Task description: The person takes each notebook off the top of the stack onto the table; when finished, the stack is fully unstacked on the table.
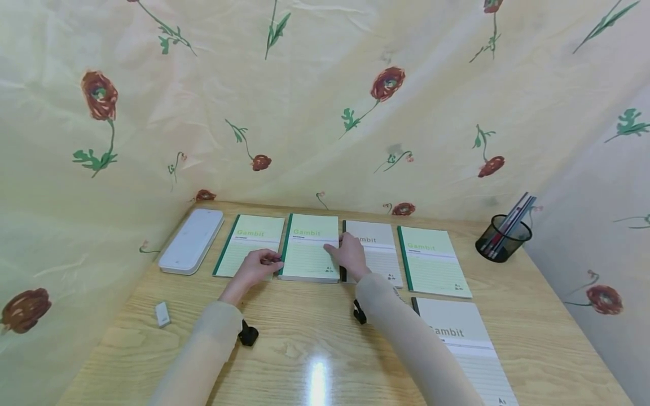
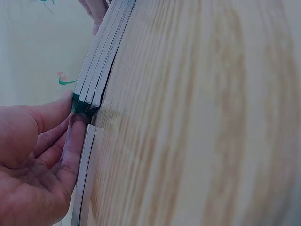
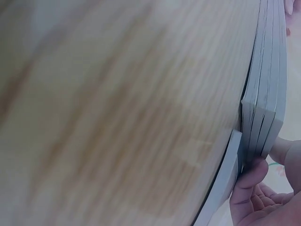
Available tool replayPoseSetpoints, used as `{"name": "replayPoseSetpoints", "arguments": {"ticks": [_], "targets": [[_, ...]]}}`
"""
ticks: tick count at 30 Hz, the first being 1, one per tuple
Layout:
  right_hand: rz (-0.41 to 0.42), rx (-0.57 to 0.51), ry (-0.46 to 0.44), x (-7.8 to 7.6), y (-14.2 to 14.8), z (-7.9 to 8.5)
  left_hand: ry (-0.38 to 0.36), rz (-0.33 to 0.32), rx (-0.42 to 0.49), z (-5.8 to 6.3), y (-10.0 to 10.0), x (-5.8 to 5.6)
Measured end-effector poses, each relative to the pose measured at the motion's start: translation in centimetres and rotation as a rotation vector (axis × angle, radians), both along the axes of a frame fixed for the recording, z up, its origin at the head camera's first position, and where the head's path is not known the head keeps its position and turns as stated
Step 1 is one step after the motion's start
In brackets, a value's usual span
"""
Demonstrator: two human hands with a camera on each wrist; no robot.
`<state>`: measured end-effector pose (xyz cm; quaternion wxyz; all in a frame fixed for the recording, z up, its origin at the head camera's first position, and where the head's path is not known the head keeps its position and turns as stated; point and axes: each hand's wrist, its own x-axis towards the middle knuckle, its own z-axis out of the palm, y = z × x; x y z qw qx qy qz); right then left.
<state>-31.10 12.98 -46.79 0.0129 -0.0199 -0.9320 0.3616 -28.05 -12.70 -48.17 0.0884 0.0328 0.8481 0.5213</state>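
Pinching, nearly closed, my left hand (image 1: 255,267) and right hand (image 1: 351,255) probably square the pale-green paper notebook stack (image 1: 308,251) near the wooden tabletop's (image 1: 284,344) far edge.

The stack (image 1: 311,248) fills the gap between the left hand (image 1: 256,266) and right hand (image 1: 351,254) — free worktop (image 1: 299,327) lies on their near side. Right of the right hand, notebooks (image 1: 435,262) and the pen cup (image 1: 500,242) obstruct; left of the left, a white case (image 1: 192,239).
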Motion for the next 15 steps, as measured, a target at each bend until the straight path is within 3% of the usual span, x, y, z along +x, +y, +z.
{"name": "replayPoseSetpoints", "arguments": {"ticks": [15], "targets": [[-0.041,-0.009,-0.065,-0.11,0.42,0.62,0.026,-0.02,-0.003,0.03,-0.02,0.25]]}}
